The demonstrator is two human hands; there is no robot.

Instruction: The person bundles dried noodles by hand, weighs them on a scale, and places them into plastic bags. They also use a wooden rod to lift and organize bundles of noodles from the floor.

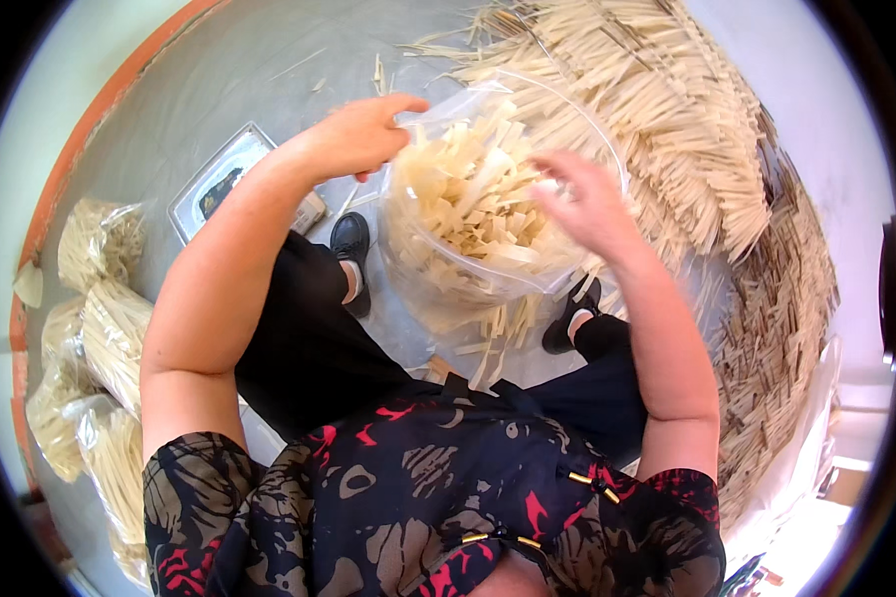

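A large clear plastic bag (433, 295) stands with its mouth up on the floor between my feet. Short, flat, pale dried strips (485, 201) fill much of it. At the bag's left rim is my left hand (366, 138), with the film caught between its fingers. My right hand (586, 201), blurred, hovers over the right side of the bag's mouth. Its thumb and fingers are apart, and I see nothing held in them.
A big heap of long pale strips (642, 127) spreads at the upper right, with browner pieces (773, 321) along its right side. A scale-like metal tray (224, 186) sits left of my shoe (351, 246). Filled clear bags (108, 448) line the left wall. Loose strips (504, 336) litter the floor.
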